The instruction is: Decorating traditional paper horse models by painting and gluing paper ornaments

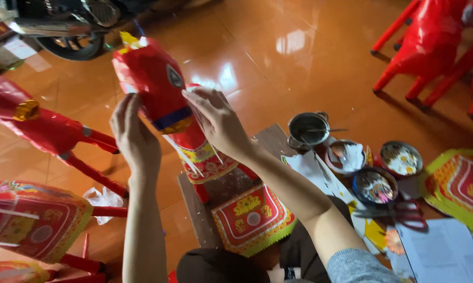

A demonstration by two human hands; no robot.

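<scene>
Both hands are up on the red paper horse (160, 89), standing on the board mid-scene: left hand (134, 136) flat against its neck, right hand (215, 120) pinching near the eye. Press too hard and I reckon that thin paper dents or tears.

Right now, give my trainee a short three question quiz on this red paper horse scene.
1. True or false: both hands touch the red paper horse head.
2. Which lies on the wooden board near the person's knees? A) decorated red and yellow paper panel B) hammer C) glass bottle
3. What stands right of the right hand: a metal pot or a basket?

Key: 1 true, the left hand holds its side too. 2 A. 3 metal pot.
</scene>
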